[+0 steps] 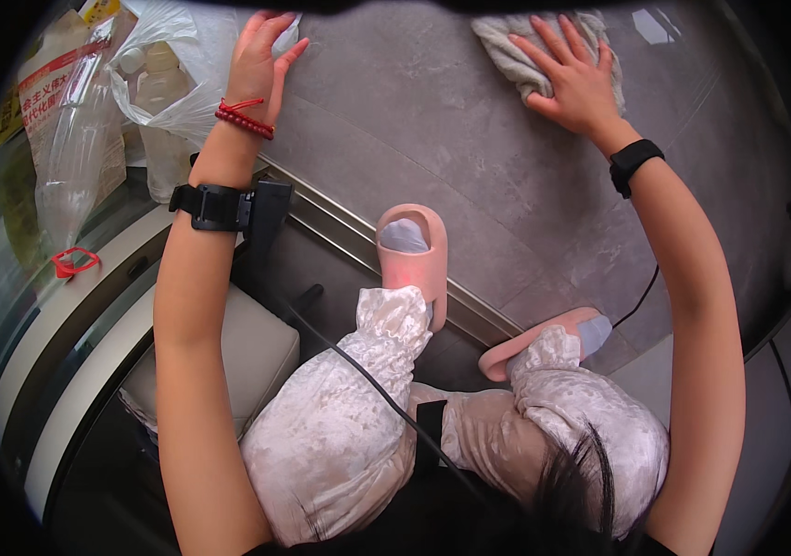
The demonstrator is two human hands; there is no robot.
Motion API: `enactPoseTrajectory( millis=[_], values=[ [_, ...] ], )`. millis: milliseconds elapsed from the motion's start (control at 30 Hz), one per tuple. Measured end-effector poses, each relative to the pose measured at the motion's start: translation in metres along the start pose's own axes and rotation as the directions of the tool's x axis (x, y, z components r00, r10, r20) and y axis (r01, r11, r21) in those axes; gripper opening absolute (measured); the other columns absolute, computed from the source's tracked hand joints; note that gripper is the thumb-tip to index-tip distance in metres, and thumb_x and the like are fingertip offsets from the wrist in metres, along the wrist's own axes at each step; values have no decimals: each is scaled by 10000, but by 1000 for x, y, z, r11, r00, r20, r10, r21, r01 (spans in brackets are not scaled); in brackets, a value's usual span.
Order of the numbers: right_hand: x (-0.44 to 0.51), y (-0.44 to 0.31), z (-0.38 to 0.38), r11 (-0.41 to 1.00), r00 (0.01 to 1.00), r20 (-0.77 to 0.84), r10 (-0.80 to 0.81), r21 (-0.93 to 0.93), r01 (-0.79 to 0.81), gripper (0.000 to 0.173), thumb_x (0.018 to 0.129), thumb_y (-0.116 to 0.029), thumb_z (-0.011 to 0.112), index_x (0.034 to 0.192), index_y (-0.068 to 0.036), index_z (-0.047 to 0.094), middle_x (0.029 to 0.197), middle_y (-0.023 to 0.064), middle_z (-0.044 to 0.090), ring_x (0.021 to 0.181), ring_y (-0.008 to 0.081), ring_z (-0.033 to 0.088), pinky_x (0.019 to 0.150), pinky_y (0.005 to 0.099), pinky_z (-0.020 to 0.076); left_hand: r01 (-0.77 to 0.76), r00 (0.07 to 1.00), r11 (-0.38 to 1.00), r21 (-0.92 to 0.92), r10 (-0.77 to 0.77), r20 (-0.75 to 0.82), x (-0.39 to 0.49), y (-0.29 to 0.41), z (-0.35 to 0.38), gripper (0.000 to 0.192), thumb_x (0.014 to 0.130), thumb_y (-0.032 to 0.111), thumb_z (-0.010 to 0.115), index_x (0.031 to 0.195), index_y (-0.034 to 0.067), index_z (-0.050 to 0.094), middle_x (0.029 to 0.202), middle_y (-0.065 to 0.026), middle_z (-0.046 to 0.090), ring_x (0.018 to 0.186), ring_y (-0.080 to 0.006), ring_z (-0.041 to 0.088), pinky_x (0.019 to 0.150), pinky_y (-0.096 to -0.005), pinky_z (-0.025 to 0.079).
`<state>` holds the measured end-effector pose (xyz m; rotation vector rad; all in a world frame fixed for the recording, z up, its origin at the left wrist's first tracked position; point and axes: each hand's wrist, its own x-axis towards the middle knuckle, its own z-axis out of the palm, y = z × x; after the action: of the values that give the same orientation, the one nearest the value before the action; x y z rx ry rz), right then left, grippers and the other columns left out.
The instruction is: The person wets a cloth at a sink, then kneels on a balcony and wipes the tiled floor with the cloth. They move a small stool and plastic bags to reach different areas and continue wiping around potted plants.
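My right hand [571, 80] lies with fingers spread on top of a bunched grey cloth [506, 55], pressing it against the grey tiled floor [395, 90]. The cloth's far edge runs up to the top of the view. At the upper left, my left hand [260, 62] is held with fingers apart, beside a white translucent plastic bag [211, 42]. Nothing shows in its grasp; whether it touches the bag, I cannot tell. Plastic bottles [163, 87] poke out of the bag's opening.
A large clear plastic container with a red handle [76, 263] and a printed paper bag [48, 97] stand at left, near curved glass. A metal track [329, 215] crosses the floor beside my pink slippers [412, 260]. A black cable [368, 375] hangs over my leg; a beige stool [263, 354] is nearby.
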<state>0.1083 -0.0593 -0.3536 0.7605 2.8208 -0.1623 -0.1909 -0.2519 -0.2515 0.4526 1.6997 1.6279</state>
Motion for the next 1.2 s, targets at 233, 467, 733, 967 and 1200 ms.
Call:
enactPoseTrajectory(
  millis=[233, 467, 733, 967, 1200],
  values=[
    [37, 21, 0, 953, 961, -110, 255, -142, -269, 738, 787, -500, 593, 1453, -382, 297, 1563, 36, 189, 1411, 364, 184, 946, 727, 237, -79, 981, 996, -42, 85, 172, 69, 47, 9, 271, 921, 230, 555, 1159, 102, 570, 1082, -21, 608, 1046, -148, 536, 895, -349, 430],
    [18, -164, 22, 819, 838, 30, -545, 235, 524, 791, 683, -522, 703, 1392, -311, 423, 1545, 10, 227, 1448, 274, 88, 1083, 657, 55, -82, 985, 980, -179, 107, 133, 129, 32, 84, 238, 896, 215, 571, 1103, 100, 588, 1022, 7, 607, 958, -109, 539, 826, -309, 411],
    [125, -113, 28, 803, 825, -68, -561, 200, 562, 704, 688, -541, 670, 1334, -326, 487, 1488, -38, 337, 1405, 204, 231, 1122, 601, 63, -26, 987, 997, -72, 14, -158, 190, -53, 114, 273, 923, 215, 540, 1119, 29, 576, 1078, -31, 579, 1003, -144, 542, 898, -346, 428],
    [103, 103, 28, 889, 859, -230, 458, 94, -449, 757, 746, -453, 589, 1448, -330, 334, 1562, 15, 196, 1425, 308, 185, 1055, 645, 156, 5, 968, 713, 701, 172, -183, 211, -126, 130, 484, 876, 299, 486, 1283, 37, 474, 1412, -166, 380, 1378, -275, 257, 1092, -504, 236],
    [-32, 187, 50, -4, 42, 220, 975, 203, -979, 887, 800, -713, 413, 1511, -283, 104, 1572, 154, -18, 1398, 498, 7, 1068, 648, 137, 95, 990, 333, 938, -135, -53, 207, -143, 167, 835, 885, 544, 412, 1514, 136, 44, 1564, -186, -69, 1430, -373, -142, 1063, -638, -98]
  ],
)
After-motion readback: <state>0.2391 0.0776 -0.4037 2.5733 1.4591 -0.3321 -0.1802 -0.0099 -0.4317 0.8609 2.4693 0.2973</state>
